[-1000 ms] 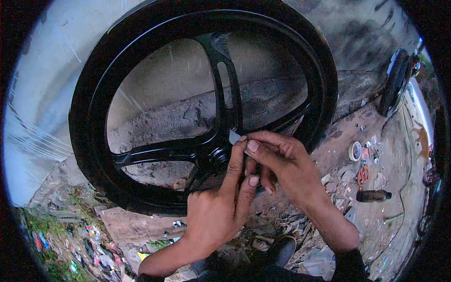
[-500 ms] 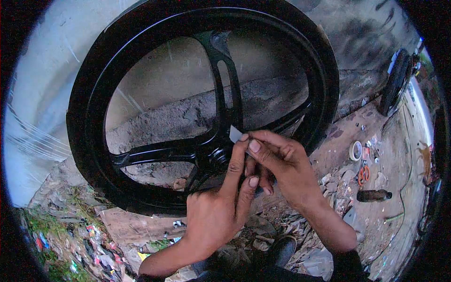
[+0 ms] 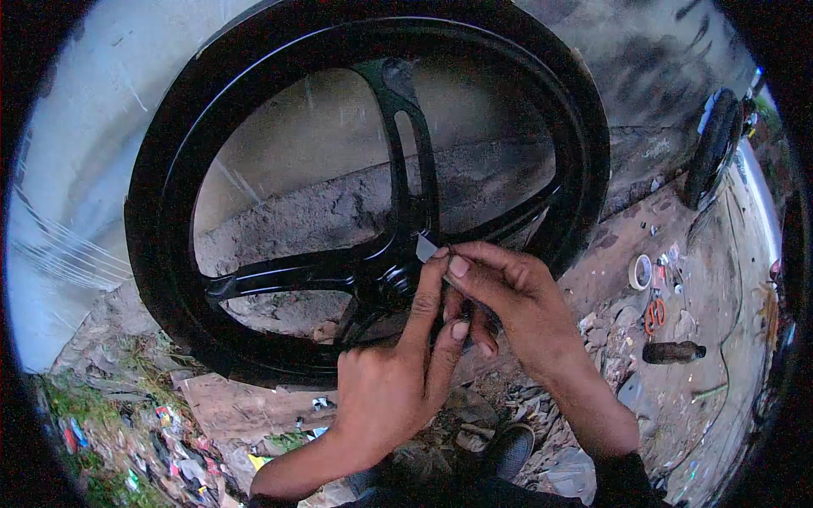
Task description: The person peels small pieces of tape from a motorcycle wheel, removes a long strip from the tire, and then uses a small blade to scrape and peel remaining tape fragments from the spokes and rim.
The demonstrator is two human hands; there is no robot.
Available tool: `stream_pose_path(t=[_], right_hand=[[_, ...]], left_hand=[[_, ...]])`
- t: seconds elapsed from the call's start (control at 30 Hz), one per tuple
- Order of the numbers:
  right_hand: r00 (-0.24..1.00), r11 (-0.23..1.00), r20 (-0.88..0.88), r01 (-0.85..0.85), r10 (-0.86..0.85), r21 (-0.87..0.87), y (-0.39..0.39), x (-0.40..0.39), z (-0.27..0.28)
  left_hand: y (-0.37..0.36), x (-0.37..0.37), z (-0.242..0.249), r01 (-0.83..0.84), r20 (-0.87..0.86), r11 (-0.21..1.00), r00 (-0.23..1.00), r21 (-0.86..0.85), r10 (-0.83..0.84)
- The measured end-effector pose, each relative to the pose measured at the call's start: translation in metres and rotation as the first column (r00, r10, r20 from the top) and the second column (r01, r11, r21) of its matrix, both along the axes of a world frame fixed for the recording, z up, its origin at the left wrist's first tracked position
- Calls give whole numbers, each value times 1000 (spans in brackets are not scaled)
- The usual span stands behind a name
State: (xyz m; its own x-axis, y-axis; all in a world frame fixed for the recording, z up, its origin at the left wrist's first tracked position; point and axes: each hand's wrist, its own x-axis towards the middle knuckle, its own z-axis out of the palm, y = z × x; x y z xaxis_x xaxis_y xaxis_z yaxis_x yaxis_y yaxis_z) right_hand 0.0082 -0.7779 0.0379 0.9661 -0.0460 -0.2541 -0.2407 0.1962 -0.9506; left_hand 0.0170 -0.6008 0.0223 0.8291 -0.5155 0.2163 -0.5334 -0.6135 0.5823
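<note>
A small, thin pale strip (image 3: pixel 425 248) with a pointed upper end is pinched between my two hands, in front of a black spoked wheel (image 3: pixel 406 161). My right hand (image 3: pixel 529 309) grips it between thumb and index finger, its other fingers curled below. From the left, the index fingertip of my left hand (image 3: pixel 394 381) presses on the same strip, while that thumb stretches out lower down. The glossy wheel stands upright behind both hands, and its hub (image 3: pixel 394 284) is partly hidden by my fingers.
A pale wall (image 3: pixel 85 186) with scratches and dark smears rises behind the wheel. To the right lie a tape roll (image 3: pixel 641 272), orange-handled scissors (image 3: pixel 655 313) and a dark bottle (image 3: pixel 674 352). Another tyre (image 3: pixel 713 148) stands farther back. Rubble and litter (image 3: pixel 182 453) cover the ground below.
Both hands keep the same pinch on the strip, with only a slight shift. The wheel's left edge sits a little farther right in view.
</note>
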Motion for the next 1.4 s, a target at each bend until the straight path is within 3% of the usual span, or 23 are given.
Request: stream_pose_path(t=[0.6, 0.9, 1.0, 1.4], right_hand=[[998, 997, 13, 64, -64, 36, 6, -1, -8], [995, 999, 82, 51, -51, -3, 8, -1, -14], [995, 999, 90, 52, -50, -14, 8, -2, -15], [996, 999, 82, 28, -26, -18, 4, -4, -6]], left_hand=[[2, 2, 2, 2, -68, 1000, 998, 16, -1], [2, 4, -7, 0, 7, 999, 1000, -38, 0], [2, 1, 2, -14, -61, 998, 998, 59, 17], [1, 2, 1, 18, 7, 1000, 1000, -24, -18]])
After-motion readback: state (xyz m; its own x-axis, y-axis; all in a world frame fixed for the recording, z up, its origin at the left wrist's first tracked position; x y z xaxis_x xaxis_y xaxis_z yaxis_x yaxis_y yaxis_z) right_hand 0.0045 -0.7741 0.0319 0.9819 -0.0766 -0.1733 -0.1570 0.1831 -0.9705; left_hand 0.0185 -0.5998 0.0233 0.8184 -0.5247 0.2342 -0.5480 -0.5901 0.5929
